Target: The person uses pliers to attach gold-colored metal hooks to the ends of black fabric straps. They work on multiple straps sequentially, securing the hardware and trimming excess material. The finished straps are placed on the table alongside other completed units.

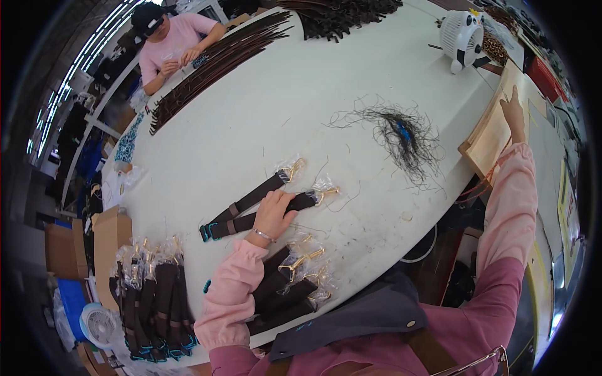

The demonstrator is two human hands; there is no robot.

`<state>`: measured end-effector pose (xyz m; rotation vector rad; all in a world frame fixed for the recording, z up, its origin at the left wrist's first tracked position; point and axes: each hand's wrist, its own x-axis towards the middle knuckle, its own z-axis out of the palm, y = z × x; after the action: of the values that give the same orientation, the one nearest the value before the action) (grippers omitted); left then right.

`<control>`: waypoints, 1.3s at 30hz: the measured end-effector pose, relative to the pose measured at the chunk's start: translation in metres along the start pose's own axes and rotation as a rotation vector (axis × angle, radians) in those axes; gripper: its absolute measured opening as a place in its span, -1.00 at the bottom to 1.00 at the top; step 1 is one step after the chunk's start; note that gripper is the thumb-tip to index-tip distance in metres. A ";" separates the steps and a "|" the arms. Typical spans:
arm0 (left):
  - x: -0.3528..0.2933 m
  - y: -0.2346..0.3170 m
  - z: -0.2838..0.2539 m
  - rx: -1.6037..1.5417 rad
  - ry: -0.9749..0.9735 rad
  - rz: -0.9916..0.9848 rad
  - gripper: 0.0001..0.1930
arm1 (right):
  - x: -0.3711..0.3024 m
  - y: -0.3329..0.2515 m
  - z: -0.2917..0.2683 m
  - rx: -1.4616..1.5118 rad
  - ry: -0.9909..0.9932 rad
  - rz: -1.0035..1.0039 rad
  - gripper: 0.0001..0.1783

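Observation:
My left hand (274, 214) lies over a dark brown strap (246, 222) on the white table, its fingers curled round the strap near the clasp end. That strap's gold-coloured clasp (327, 193) is wrapped in clear plastic, and blue-green thread or trim shows at its other end. A second strap (251, 197) lies just beyond, almost alongside. Nearer to me, several more straps (285, 291) with wrapped gold clasps are partly hidden by my left forearm. My right hand (514, 116) is stretched far out to the right over a wooden tray (486, 147), fingers apart, with nothing visible in them.
A tangle of dark threads (404, 135) lies right of centre. Beyond it stands a small white fan (461, 37). Long brown strips (219, 66) lie before a co-worker in pink (172, 47). Bundled straps (157, 301) hang over the left edge beside a cardboard box (113, 250).

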<state>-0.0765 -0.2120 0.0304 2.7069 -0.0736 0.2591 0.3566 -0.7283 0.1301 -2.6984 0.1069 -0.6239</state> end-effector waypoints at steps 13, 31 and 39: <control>-0.010 -0.006 -0.004 -0.011 -0.034 -0.003 -0.63 | -0.347 -0.287 0.028 0.330 -0.764 -1.098 -0.46; 0.003 -0.060 -0.023 0.192 0.033 -0.086 -0.66 | -0.345 -0.345 0.056 0.498 -0.732 -1.002 -0.63; 0.000 -0.074 -0.022 0.148 0.077 -0.052 -0.80 | -0.340 -0.363 0.110 0.542 -0.822 -0.809 -0.80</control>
<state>-0.0732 -0.1352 0.0207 2.8374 0.0400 0.3662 0.0960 -0.3018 0.0333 -2.1588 -1.2016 0.2897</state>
